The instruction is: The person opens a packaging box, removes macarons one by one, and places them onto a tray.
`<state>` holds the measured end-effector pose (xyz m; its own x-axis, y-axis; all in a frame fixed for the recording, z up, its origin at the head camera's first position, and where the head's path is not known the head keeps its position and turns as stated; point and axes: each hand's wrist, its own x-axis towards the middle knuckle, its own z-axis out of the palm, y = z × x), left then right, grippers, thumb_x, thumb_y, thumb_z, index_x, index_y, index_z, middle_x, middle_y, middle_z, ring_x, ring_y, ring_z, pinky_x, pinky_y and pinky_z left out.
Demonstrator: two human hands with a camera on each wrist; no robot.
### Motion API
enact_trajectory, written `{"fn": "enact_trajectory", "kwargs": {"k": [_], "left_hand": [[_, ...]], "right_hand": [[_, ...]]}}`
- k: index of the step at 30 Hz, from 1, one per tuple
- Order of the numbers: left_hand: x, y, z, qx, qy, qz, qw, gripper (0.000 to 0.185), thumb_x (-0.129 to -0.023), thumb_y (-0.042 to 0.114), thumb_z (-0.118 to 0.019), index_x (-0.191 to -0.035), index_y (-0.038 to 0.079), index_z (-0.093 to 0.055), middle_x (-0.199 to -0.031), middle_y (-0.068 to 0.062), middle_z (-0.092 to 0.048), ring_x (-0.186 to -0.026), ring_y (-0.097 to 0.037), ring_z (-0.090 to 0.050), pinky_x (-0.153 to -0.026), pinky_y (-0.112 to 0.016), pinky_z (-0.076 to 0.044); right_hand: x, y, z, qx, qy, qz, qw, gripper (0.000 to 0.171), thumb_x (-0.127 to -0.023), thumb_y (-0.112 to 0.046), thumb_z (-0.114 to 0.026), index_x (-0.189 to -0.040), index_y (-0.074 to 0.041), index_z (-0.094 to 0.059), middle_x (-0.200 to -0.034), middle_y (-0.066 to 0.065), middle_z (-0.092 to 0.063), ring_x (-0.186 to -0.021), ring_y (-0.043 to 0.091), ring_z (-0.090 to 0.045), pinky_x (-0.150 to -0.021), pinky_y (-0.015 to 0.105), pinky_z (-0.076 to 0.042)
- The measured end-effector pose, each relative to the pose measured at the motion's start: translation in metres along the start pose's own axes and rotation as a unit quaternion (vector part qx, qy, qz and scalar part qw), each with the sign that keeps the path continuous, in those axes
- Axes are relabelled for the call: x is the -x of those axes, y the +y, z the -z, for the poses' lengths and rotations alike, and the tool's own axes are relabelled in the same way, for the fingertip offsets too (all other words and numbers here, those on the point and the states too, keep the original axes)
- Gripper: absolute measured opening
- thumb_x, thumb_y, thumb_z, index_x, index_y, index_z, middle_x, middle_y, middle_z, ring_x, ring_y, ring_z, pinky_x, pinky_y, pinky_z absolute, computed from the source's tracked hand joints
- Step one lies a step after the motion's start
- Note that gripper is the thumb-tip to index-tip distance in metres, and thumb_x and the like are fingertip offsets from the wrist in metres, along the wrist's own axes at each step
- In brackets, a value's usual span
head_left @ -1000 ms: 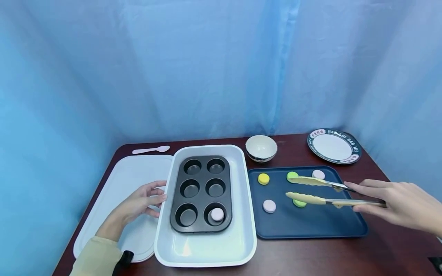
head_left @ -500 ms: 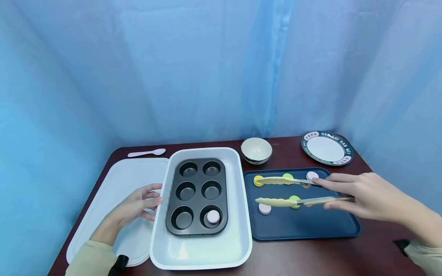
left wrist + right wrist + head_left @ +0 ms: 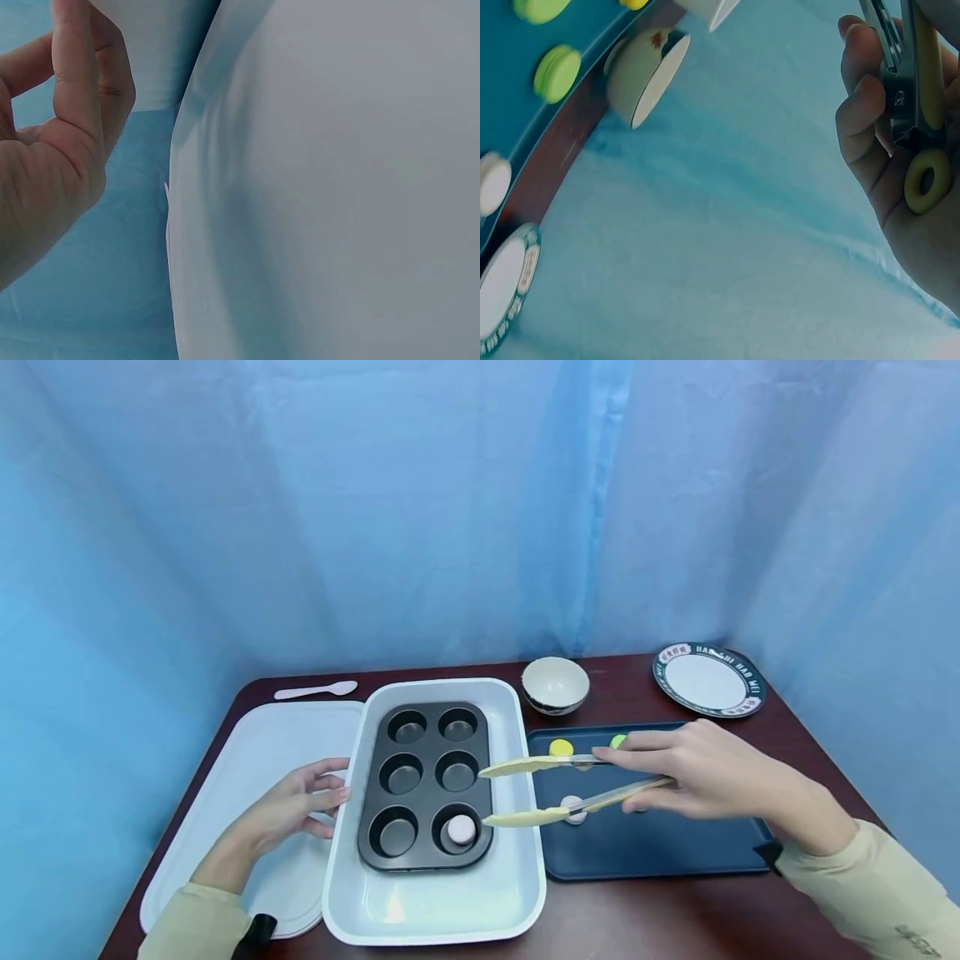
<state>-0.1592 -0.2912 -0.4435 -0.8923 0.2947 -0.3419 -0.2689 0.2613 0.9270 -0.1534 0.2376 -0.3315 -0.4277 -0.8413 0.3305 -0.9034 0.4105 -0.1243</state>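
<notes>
My right hand (image 3: 697,772) grips a pair of tongs (image 3: 528,817) with pale yellow scalloped ends. Their arms are spread with nothing between them, and their ends overlap the right edge of a dark muffin pan (image 3: 429,775) in the head view. In the pan's near right cup lies a pale pink macaron (image 3: 461,829). The pan stands in a deep white tray (image 3: 435,910). At that tray's left rim, my left hand (image 3: 288,806) has loosely bent fingers, fingertips right at the rim. Under my right arm, a yellow macaron (image 3: 561,747) and others lie on a blue tray (image 3: 652,852).
A white board (image 3: 225,827) lies under my left arm, with a pink spoon (image 3: 315,690) behind it. At the back stand a small bowl (image 3: 555,685) and a green-rimmed plate (image 3: 708,681). Light blue curtains (image 3: 420,510) enclose the table (image 3: 622,927).
My right hand has carried the spread tongs leftward, from over the blue tray to the muffin pan's right edge. My left hand stays at the white tray's rim. The head view has shifted slightly.
</notes>
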Motion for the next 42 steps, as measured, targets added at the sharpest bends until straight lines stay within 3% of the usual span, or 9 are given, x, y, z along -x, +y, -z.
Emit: {"fn": "enact_trajectory", "kwargs": {"k": [6, 13, 24, 42], "left_hand": [[0.0, 0.001, -0.001, 0.002, 0.0, -0.006, 1.0, 0.069, -0.098, 0.022, -0.069, -0.155, 0.004, -0.034, -0.121, -0.021, -0.059, -0.088, -0.029, -0.066, -0.073, -0.048, -0.063], [-0.001, 0.002, -0.001, -0.001, 0.0, -0.009, 1.0, 0.069, -0.098, 0.021, -0.069, -0.155, 0.003, -0.034, -0.12, -0.021, -0.058, -0.087, -0.028, -0.066, -0.073, -0.048, -0.063], [-0.001, 0.003, 0.0, -0.006, 0.007, -0.005, 0.9999, 0.07, -0.097, 0.022, -0.07, -0.155, 0.004, -0.035, -0.12, -0.021, -0.059, -0.088, -0.028, -0.066, -0.073, -0.048, -0.063], [0.0, 0.001, 0.001, -0.003, -0.001, -0.009, 1.0, 0.068, -0.098, 0.02, -0.07, -0.154, 0.002, -0.035, -0.119, -0.022, -0.059, -0.087, -0.028, -0.066, -0.073, -0.048, -0.063]], "right_hand": [[-0.022, -0.002, -0.012, 0.014, -0.036, 0.025, 0.999, 0.051, -0.09, -0.043, -0.076, -0.134, -0.017, -0.068, -0.102, -0.012, -0.066, -0.053, -0.014, -0.035, -0.045, 0.005, -0.027], [-0.044, -0.009, -0.021, 0.026, -0.107, 0.004, 0.994, 0.052, -0.095, -0.055, -0.064, -0.133, -0.019, -0.069, -0.1, -0.007, -0.069, -0.051, -0.008, -0.038, -0.041, 0.01, -0.027], [-0.074, -0.022, -0.023, 0.09, -0.178, 0.017, 0.98, 0.046, -0.091, -0.047, -0.075, -0.128, -0.021, -0.071, -0.091, -0.005, -0.064, -0.047, -0.001, -0.037, -0.039, 0.015, -0.028], [-0.097, -0.038, -0.025, 0.125, -0.211, -0.005, 0.969, 0.045, -0.087, -0.047, -0.079, -0.124, -0.022, -0.074, -0.091, -0.002, -0.07, -0.049, 0.003, -0.047, -0.041, 0.016, -0.034]]}}
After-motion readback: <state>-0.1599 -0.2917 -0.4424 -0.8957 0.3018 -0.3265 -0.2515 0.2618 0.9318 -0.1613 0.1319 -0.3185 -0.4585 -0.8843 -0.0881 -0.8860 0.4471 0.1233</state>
